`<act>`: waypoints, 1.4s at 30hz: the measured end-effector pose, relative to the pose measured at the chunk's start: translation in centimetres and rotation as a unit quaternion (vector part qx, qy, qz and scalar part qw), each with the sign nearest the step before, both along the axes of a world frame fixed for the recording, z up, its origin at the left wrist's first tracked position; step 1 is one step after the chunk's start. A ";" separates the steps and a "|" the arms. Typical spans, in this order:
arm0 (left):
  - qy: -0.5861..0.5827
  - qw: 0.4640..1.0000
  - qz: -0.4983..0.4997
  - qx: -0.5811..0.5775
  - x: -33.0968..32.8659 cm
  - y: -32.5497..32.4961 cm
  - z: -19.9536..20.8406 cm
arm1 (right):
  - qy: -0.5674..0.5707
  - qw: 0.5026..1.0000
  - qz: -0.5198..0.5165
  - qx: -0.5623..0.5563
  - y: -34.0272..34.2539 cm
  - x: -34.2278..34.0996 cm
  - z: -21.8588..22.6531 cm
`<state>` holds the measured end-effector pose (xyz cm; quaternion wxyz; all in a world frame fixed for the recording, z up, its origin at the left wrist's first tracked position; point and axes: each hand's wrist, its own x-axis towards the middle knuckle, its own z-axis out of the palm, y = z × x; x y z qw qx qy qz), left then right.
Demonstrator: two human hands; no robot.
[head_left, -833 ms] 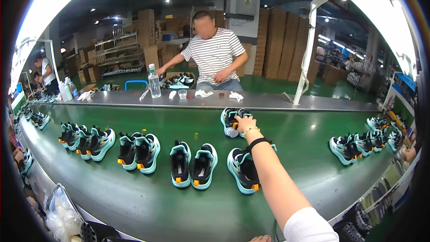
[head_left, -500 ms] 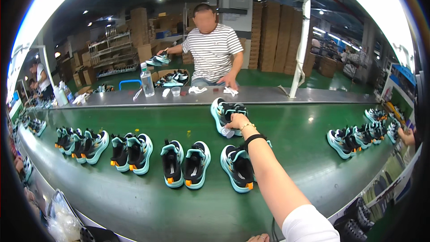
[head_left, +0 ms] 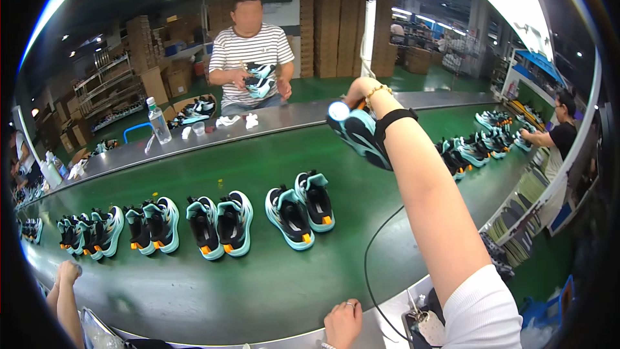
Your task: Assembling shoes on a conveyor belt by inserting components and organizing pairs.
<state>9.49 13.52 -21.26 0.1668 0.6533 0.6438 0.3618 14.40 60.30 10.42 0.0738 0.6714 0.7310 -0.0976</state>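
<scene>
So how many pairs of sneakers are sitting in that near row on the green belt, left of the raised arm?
5, possibly more hidden at the rim: one pair nearest the arm, the next, the third, the fourth, and a crowded one leftmost.

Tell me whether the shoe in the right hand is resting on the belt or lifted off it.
Lifted off. The right hand holds the black and teal shoe in the air, sole turned toward the camera, well above the green belt.
</scene>
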 end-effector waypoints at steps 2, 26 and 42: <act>-0.012 1.000 0.010 -0.012 0.1 0.3 -0.5 | -0.084 0.990 -0.087 0.066 0.0 2.3 -3.8; -0.006 1.000 0.011 -0.008 3.1 1.3 -1.1 | 0.791 0.521 -0.307 -0.095 1.5 4.8 -21.5; -0.010 0.998 0.062 -0.013 2.9 0.9 -1.1 | 0.114 0.977 -0.154 0.095 -6.4 14.1 -27.6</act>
